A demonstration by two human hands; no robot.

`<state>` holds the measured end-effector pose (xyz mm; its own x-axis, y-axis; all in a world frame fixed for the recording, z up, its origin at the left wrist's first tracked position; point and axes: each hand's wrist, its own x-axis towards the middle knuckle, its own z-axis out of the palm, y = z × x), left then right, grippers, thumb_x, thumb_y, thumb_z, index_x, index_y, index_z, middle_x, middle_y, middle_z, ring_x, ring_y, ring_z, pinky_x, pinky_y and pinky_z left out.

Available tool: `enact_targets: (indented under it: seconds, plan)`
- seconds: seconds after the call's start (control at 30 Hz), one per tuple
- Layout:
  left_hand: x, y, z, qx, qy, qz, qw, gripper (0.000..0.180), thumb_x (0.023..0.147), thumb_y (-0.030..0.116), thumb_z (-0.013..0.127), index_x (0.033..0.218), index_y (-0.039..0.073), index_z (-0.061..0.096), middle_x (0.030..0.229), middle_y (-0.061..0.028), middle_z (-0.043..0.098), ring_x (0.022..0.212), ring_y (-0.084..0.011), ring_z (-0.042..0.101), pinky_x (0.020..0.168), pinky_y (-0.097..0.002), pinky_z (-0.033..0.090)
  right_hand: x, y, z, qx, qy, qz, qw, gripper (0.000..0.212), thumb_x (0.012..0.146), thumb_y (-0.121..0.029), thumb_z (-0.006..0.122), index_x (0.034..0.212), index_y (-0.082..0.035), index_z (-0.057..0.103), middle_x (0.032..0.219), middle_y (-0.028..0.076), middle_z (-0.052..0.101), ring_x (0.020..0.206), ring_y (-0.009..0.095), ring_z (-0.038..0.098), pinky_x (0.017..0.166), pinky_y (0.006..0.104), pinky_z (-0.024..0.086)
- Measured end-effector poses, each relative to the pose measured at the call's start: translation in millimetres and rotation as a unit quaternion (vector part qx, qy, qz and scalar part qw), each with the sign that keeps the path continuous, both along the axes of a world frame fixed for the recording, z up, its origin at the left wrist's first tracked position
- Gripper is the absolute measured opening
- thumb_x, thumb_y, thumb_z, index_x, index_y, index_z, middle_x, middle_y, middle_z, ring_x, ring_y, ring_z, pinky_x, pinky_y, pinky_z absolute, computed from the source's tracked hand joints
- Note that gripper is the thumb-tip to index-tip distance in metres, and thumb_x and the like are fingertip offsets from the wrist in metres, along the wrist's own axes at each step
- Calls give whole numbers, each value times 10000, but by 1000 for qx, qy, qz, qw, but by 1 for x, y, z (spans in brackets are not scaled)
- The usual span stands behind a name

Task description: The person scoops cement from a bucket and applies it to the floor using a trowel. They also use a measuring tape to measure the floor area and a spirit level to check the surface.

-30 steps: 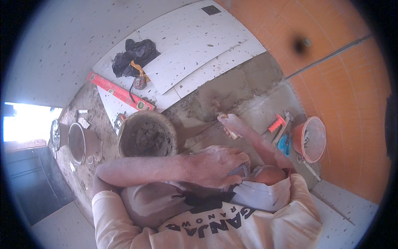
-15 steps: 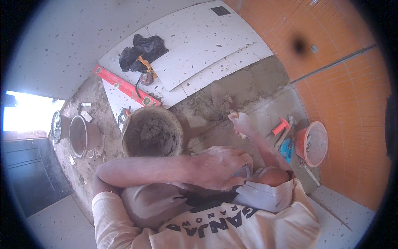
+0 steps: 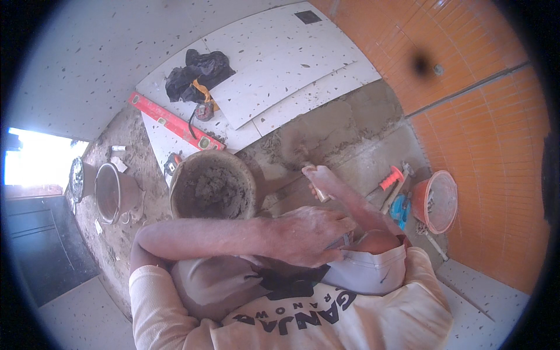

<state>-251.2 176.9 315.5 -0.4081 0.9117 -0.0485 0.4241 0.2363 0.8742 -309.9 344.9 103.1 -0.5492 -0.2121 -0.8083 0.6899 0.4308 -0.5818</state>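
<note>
My right hand (image 3: pixel 318 178) is closed round the handle of a trowel (image 3: pixel 322 196), whose pale handle end shows below the fist. Its blade is smeared by motion over the wet grey mortar bed (image 3: pixel 350 119). My left forearm lies across my lap, and my left hand (image 3: pixel 315 233) is by my right knee. Its fingers are curled beside a small grey edge that I cannot make out. Just beyond my left forearm stands a round bucket (image 3: pixel 251 192) with grey mortar (image 3: pixel 214 189) inside.
Speckled white tiles (image 3: pixel 280 70) lie ahead, bearing a black plastic bag (image 3: pixel 213 67), a tape measure (image 3: pixel 204 111) and a red spirit level (image 3: pixel 175 123). An orange bucket (image 3: pixel 417 198), a red-handled tool (image 3: pixel 391 177) and a blue tool (image 3: pixel 400 209) sit right, near the orange wall (image 3: pixel 490 146). Another bucket (image 3: pixel 108 195) stands left.
My right hand has moved left and slightly nearer to me with the trowel, its blade sweeping over the mortar. My left hand has stayed almost still by the knee.
</note>
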Motion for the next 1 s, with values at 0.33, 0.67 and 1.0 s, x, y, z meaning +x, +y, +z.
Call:
enact_targets:
  seconds: [0.33, 0.67, 1.0]
  plan:
    - [-1, 6, 3, 25, 8, 6, 1000, 352, 839, 162, 662, 1092, -31, 513, 1031, -225, 589, 1020, -419, 605, 887, -497, 493, 7, -12, -1, 39, 9, 36, 999, 380, 984, -395, 548, 986, -14, 544, 678, 47, 549, 509, 139, 552, 423, 347, 485]
    - [2, 1, -6, 30, 10, 30, 999, 350, 858, 222, 647, 1112, 11, 530, 1047, -235, 593, 1032, -429, 598, 893, -520, 482, 17, 9, 1, 107, 131, 133, 977, 425, 928, -394, 565, 974, 23, 630, 628, 118, 613, 504, 246, 630, 462, 384, 518]
    - [-4, -1, 2, 22, -23, 27, 999, 386, 854, 214, 625, 1119, -41, 507, 1033, -252, 595, 1002, -449, 606, 883, -513, 492, 73, 46, -18, 14, 55, -218, 974, 403, 954, -412, 572, 1004, -14, 616, 696, 52, 596, 547, 177, 571, 508, 352, 479]
